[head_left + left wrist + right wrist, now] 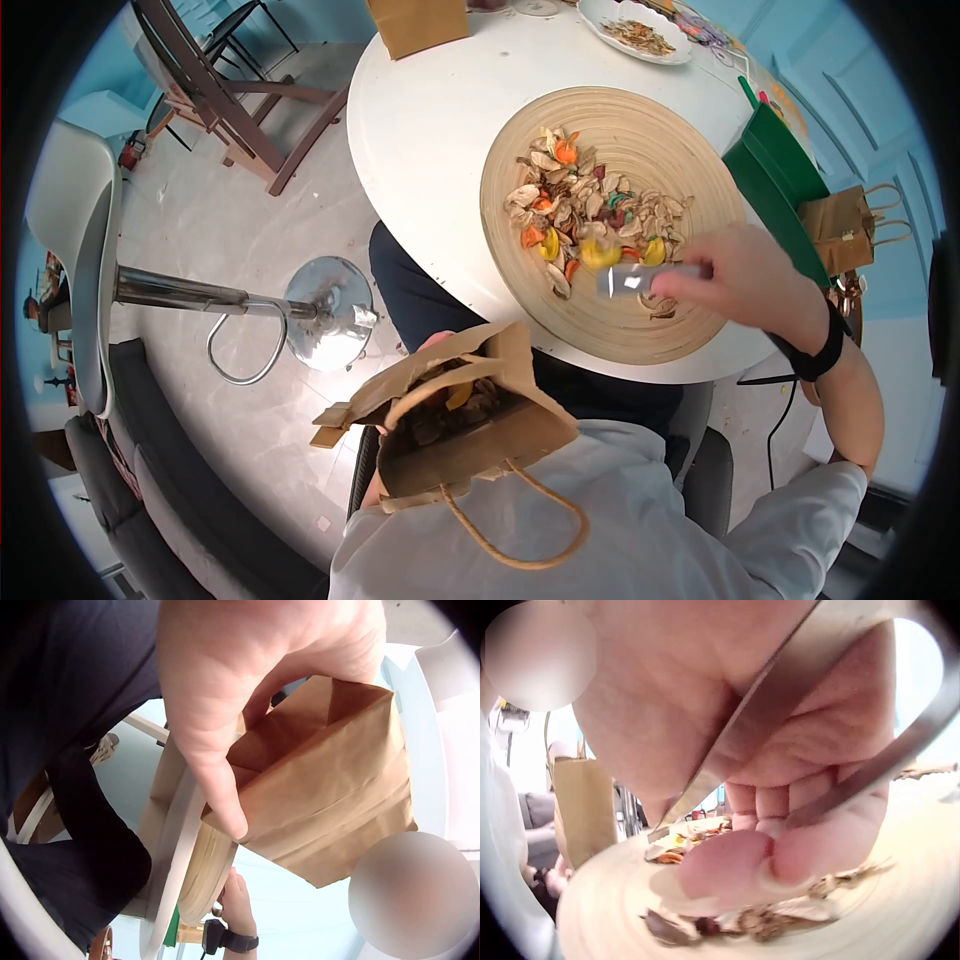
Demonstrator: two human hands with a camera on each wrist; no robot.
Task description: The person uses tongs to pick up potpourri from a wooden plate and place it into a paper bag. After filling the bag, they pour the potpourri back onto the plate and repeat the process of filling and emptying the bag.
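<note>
My left hand (217,697) holds a brown paper bag (480,460) in front of my body. The bag's mouth is tilted up, with one twisted handle hanging over its near side and dried pieces inside. In my right hand (755,275) are metal tongs (632,282), whose two arms (742,724) pass across the palm in the right wrist view. The tongs are over the near part of a round wooden plate (690,160). A blurred yellow piece (600,254) shows right at their end. Dried petals and flower pieces (575,205) lie heaped on the plate, in beige, orange, yellow and green.
On the white round table (420,150) stand another brown bag (418,25) and a white dish (670,50) of dried bits. A green bin (780,160) and a handled paper bag (840,230) are at the right. A white bar stool (75,210) stands at the left.
</note>
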